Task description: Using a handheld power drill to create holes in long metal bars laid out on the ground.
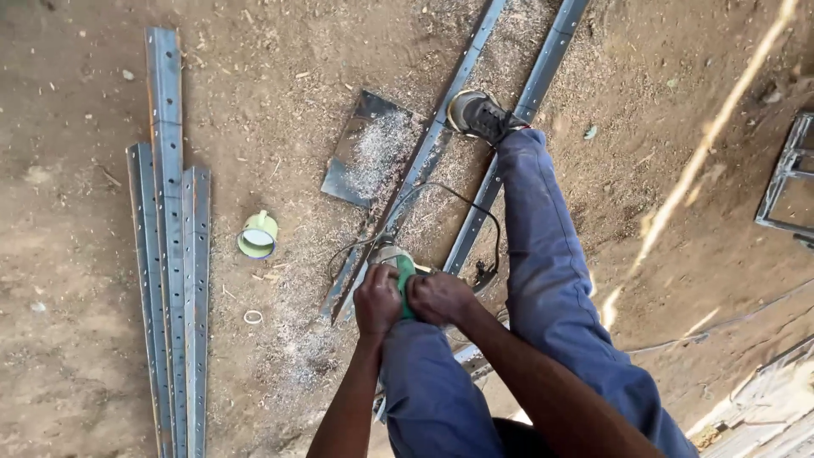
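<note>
My left hand (376, 300) and my right hand (437, 298) both grip a green hand-held power tool (402, 270), its grey head pointing down at a long perforated metal angle bar (424, 159) lying on the dirt. A black cable (475, 212) loops from the tool over the bars. A second angle bar (515, 131) lies parallel to the right; my shoe (480, 115) rests between them, my leg in blue trousers stretched along it. Pale metal filings cover the ground around the tool.
Several perforated angle bars (170, 246) lie side by side at the left. A green-and-white cup (258, 235) lies tipped on the dirt, a small ring (253, 316) near it. A flat metal plate (366, 149) sits beside the bars. A metal frame (788, 178) shows at the right edge.
</note>
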